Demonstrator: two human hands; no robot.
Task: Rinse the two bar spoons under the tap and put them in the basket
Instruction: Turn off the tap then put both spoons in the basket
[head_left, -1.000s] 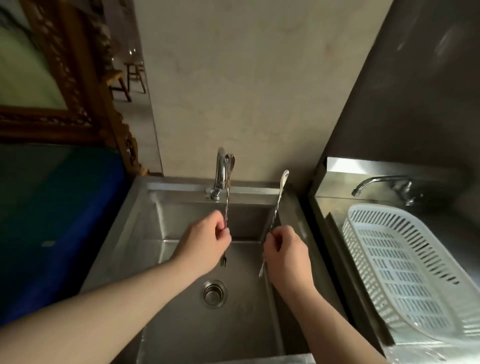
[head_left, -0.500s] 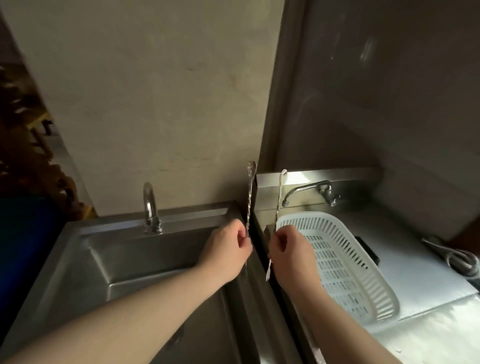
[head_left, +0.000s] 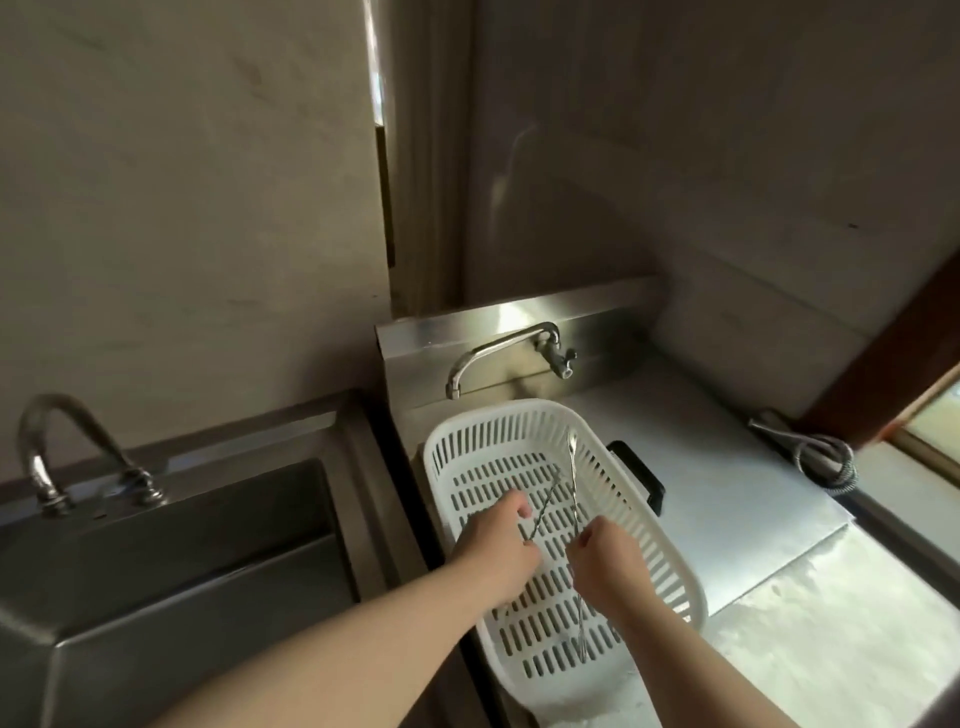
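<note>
Over the basket (head_left: 670, 540) — each hand (head_left: 498, 551) pinches a spoon (head_left: 573, 467).

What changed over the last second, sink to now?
Both hands carried their bar spoons rightward from the sink to over the white basket. The left hand has tipped the left bar spoon down toward the basket floor; the right hand holds the right bar spoon more upright. Unchanged: each hand grips one spoon; neither released.

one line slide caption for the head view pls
Left hand and right hand each lower a twisted steel bar spoon into the white slotted plastic basket.
</note>
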